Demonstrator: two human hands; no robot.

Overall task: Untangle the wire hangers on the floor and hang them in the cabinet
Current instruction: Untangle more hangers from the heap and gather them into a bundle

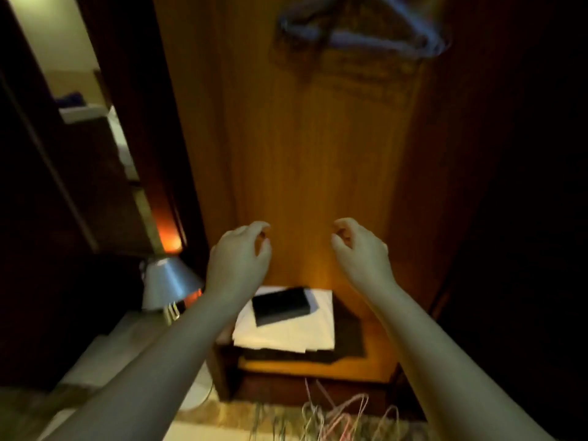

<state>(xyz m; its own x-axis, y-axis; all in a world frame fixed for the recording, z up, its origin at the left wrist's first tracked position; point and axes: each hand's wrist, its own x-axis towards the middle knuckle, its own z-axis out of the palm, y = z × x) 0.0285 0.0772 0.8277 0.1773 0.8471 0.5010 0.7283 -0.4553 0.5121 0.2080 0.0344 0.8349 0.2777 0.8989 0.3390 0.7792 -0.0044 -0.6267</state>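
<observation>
Left hand (238,253) and right hand (362,253) raised side by side, well apart, before the wooden back panel of the cabinet (302,138) — fingers of both loosely curled, gripping nothing. Low at the frame's bottom edge, on the floor just in front of the cabinet, a tangle of wire hangers (334,415), pink and pale. Up top, blurred hangers (366,33) hung inside. On the low shelf, a black box (280,305) atop white folded sheets (302,332) — to their left, a silver lampshade (168,281).
</observation>
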